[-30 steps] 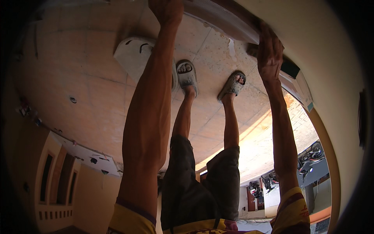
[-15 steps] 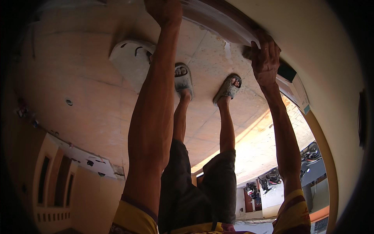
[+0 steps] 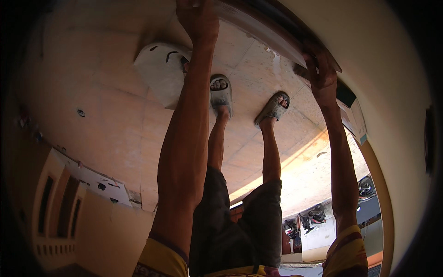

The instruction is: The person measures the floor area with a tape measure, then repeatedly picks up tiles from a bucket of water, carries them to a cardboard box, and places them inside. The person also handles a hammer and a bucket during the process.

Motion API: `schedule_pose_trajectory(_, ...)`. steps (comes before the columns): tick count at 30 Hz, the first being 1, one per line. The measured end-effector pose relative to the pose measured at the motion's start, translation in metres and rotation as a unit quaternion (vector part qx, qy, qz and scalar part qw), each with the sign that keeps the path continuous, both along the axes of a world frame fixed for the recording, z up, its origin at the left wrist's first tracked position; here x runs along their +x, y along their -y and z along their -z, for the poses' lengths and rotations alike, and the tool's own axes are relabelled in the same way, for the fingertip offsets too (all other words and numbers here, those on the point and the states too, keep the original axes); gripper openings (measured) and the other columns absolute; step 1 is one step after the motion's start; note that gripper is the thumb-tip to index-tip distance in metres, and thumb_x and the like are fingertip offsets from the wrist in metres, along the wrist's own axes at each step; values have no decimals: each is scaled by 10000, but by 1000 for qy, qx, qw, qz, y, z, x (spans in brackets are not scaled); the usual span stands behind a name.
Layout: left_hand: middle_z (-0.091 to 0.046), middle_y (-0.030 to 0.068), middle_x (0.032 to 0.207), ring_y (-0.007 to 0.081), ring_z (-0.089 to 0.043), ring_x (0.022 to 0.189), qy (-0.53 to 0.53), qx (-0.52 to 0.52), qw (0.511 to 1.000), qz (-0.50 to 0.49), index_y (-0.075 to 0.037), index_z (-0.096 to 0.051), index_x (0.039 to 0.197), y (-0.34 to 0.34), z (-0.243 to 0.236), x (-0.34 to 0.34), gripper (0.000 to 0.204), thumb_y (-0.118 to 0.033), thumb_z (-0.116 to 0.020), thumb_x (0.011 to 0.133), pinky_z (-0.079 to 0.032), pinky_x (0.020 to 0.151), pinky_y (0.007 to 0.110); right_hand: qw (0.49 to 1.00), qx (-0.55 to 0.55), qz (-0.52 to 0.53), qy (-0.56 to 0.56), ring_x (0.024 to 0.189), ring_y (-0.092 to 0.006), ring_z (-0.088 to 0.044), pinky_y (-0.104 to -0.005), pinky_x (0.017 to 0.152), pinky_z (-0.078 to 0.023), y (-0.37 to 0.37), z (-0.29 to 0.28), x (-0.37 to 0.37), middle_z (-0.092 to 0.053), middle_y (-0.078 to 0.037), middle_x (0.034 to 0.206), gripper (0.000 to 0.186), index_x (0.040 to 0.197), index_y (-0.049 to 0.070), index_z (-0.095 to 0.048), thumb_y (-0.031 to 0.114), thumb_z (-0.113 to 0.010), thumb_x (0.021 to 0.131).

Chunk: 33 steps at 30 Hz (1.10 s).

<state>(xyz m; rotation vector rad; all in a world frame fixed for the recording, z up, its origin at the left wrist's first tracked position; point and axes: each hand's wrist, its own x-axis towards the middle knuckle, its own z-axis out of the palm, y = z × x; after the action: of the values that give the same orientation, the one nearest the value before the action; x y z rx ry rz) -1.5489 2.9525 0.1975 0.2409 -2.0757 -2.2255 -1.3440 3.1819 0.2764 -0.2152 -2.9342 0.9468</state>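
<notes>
A long brown strip (image 3: 265, 30) runs diagonally along the cream wall at the top right. My left hand (image 3: 196, 21) is at the upper edge, its fingers curled at the strip's far part, with fingertips partly out of sight. Farther right, my right hand (image 3: 323, 76) has bent fingers gripping the strip's edge, beside a pale piece with a dark green end (image 3: 346, 94). My feet in grey slides (image 3: 220, 99) stand on the tiled floor below the strip.
A whitish rounded object with dark slots (image 3: 157, 74) lies left of my feet. The cream wall (image 3: 383, 83) curves down the right. Small scattered items (image 3: 101, 186) lie near a far doorway at left. Motorbikes (image 3: 316, 214) stand outside in bright light at lower right.
My left hand has shifted slightly down in the picture and my right hand slightly right, both still at the strip. The floor and surroundings have moved a little with the camera.
</notes>
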Motion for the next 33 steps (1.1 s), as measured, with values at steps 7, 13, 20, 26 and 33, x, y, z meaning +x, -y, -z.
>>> schedule_pose_trajectory(7, -605, -4, 856, 89, -521, 842, -29, -51, 997, -42, -40, -612, 914, -6, -18, 22, 269, -276, -678, 1027, -455, 792, 256, 949, -236, 76, 193, 975, -159, -666, -310, 904, -532, -42, 3, -6, -737, -89, 1064, 335, 1223, 116, -730, 314, -753, 953)
schedule_pose_trajectory(13, -600, 20, 913, 109, -531, 892, -67, -65, 994, -62, -34, -591, 956, -2, -15, 25, 205, -212, -655, 1036, -462, 839, 278, 946, -238, 20, 217, 946, -197, -661, -341, 927, -513, -37, 7, -4, -738, -109, 1048, 386, 1254, 65, -705, 372, -638, 1030)
schedule_pose_trajectory(20, -578, 12, 950, 109, -525, 922, -85, -60, 989, -109, -38, -577, 1000, -3, -9, 31, 130, -137, -656, 1027, -451, 867, 269, 961, -217, -10, 169, 953, -236, -668, -360, 919, -517, -23, 7, 4, -724, -182, 1040, 402, 1277, 36, -666, 363, -557, 1071)
schedule_pose_trajectory(26, -569, 4, 944, 118, -523, 930, -88, -60, 988, -112, -38, -589, 1038, -10, -8, 29, 128, -150, -650, 1031, -440, 871, 263, 954, -227, 11, 196, 951, -281, -681, -372, 899, -527, -32, 23, 16, -717, -183, 1074, 330, 1238, 17, -664, 281, -598, 1050)
schedule_pose_trajectory(33, -542, 13, 937, 127, -499, 923, -109, -96, 981, -127, -40, -559, 985, -10, -11, 24, 178, -183, -653, 1031, -435, 862, 284, 991, -78, -75, 73, 950, -339, -691, -391, 802, -567, -27, 19, 12, -716, -183, 1062, 170, 1150, 14, -672, 105, -624, 1014)
